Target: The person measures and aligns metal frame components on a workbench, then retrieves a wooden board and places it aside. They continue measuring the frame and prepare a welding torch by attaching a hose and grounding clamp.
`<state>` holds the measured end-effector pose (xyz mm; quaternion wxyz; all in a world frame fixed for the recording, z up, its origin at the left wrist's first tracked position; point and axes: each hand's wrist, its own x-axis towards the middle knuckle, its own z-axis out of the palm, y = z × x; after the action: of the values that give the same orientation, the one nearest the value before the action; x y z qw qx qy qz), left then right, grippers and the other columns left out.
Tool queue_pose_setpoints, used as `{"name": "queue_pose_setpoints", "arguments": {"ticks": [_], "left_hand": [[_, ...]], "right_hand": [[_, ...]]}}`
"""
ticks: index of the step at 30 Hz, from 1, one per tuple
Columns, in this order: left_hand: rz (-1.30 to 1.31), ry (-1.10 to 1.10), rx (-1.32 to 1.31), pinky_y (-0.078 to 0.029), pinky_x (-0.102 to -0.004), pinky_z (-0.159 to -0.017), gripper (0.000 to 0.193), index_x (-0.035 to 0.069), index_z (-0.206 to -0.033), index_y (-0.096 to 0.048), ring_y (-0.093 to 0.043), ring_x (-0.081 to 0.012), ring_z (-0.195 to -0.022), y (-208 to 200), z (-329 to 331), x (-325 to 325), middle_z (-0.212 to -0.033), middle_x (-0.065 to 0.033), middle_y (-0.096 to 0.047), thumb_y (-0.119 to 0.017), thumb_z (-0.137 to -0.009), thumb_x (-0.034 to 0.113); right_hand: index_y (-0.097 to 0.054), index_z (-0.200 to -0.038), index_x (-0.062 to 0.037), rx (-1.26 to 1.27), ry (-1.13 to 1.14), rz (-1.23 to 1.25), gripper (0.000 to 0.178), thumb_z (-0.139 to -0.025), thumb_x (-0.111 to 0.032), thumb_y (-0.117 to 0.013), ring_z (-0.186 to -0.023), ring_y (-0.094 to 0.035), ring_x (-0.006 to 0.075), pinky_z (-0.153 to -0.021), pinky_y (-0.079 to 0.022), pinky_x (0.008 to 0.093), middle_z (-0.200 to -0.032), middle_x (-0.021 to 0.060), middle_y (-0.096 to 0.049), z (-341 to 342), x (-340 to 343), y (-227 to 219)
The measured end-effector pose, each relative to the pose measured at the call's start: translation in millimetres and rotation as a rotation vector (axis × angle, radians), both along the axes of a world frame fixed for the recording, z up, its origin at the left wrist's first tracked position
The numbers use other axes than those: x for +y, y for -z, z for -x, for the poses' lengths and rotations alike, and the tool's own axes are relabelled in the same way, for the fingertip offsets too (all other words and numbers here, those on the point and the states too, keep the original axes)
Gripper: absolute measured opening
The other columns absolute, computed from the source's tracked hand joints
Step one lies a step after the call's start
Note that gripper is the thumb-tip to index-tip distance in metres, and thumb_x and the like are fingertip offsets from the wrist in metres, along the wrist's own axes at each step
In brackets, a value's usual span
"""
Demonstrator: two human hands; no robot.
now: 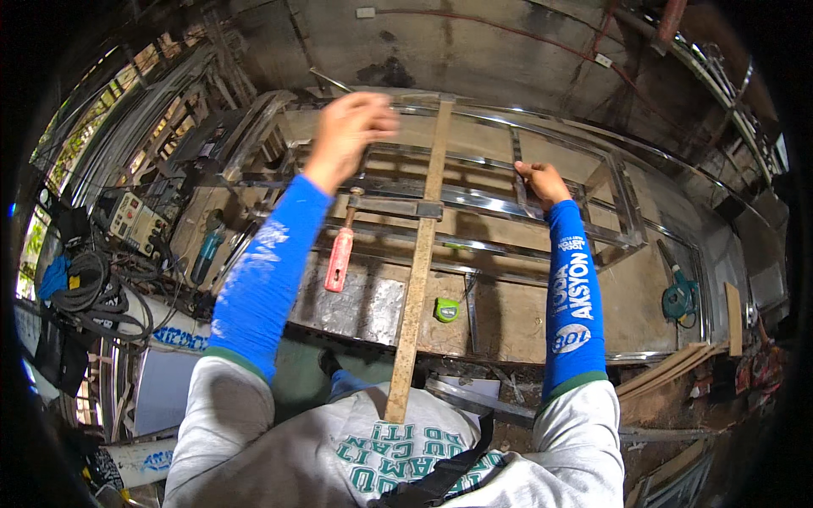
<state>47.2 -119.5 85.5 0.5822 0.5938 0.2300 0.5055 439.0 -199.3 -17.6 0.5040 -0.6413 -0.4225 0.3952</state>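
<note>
A metal frame point(483, 200) of shiny square tubes lies across the worktable. My right hand point(544, 181) is at its right part, thumb and fingers closed on a short, narrow metal strip point(518, 151) standing across the tubes. My left hand point(354, 131) is raised over the frame's far left part, its fingers smeared by motion; whether they hold anything is not clear. Between my arms a long, rusty bar clamp point(420, 284) spans from the frame's far side toward my body. Its red handle point(340, 261) hangs below the sliding jaw, left of the bar.
A green tape measure point(446, 310) lies on the table's near part. At right is a teal angle grinder point(678, 298); another teal power tool point(207, 250) lies at left. A welding machine point(135, 222) and coiled black cables point(93, 292) crowd the left side. Wood strips point(665, 372) lie at lower right.
</note>
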Motion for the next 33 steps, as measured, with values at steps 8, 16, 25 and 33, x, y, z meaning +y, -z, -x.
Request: {"name": "queue_pose_setpoints", "arguments": {"ticks": [8, 16, 25, 33], "left_hand": [[-0.443, -0.025, 0.959, -0.055, -0.0468, -0.092, 0.046, -0.008, -0.104, -0.072, -0.069, -0.0424, -0.104, 45, -197, -87, -0.107, -0.0305, -0.070, -0.068, -0.092, 0.036], [-0.116, 0.204, 0.985, -0.053, -0.0401, -0.072, 0.047, -0.009, -0.097, -0.072, -0.066, -0.0224, -0.077, 63, -219, -49, -0.087, -0.0181, -0.073, -0.088, -0.077, 0.030], [0.099, 0.343, 0.798, -0.051, -0.0345, -0.071, 0.019, -0.003, -0.094, -0.078, -0.066, -0.0166, -0.078, 88, -222, -21, -0.088, -0.0098, -0.075, -0.080, -0.084, 0.014], [0.043, 0.380, 0.804, -0.048, -0.0330, -0.070, 0.016, 0.000, -0.090, -0.077, -0.062, -0.0144, -0.073, 82, -218, -27, -0.083, -0.0063, -0.073, -0.082, -0.081, 0.013]], "right_hand": [[-0.066, -0.081, -0.0027, 0.109, -0.025, -0.048, 0.036, -0.095, -0.034, -0.074, -0.056, -0.047, 0.0128, -0.052, -0.038, 0.0322, -0.071, -0.0001, -0.058, -3, 16, 11], [-0.069, -0.082, -0.0012, -0.084, -0.003, -0.057, 0.035, -0.095, -0.034, -0.074, -0.064, -0.047, 0.0130, -0.058, -0.039, 0.0327, -0.071, 0.0001, -0.058, -13, 12, 15], [-0.072, -0.091, 0.0065, -0.169, 0.009, -0.030, 0.043, -0.094, -0.037, -0.074, -0.071, -0.053, 0.0146, -0.066, -0.046, 0.0339, -0.080, 0.0052, -0.066, -14, 10, 10], [-0.071, -0.089, 0.0038, -0.050, 0.000, -0.013, 0.038, -0.097, -0.033, -0.072, -0.068, -0.051, 0.0127, -0.062, -0.042, 0.0313, -0.077, 0.0029, -0.062, -3, 3, 2]]}}
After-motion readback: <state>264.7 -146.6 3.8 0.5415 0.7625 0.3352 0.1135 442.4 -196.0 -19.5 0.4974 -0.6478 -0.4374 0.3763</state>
